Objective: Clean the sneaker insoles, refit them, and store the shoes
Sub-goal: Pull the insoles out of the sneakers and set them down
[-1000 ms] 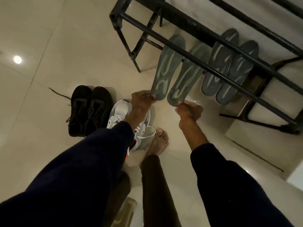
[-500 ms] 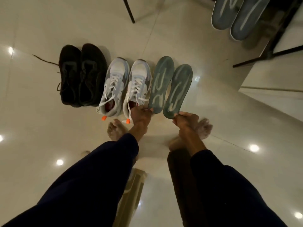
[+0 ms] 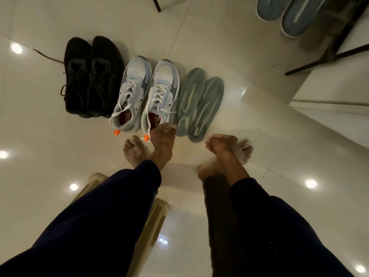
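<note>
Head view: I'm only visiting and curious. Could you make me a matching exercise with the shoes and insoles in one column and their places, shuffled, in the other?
Things:
1. black shoes
2. white-and-blue sneakers
3. insoles seen whole
4. insoles cut off by the frame

Places:
A. right end of the row
B. top right corner of the picture
C. left end of the row
D. middle of the row

Pairs: 1-C, 2-D, 3-A, 4-B
</note>
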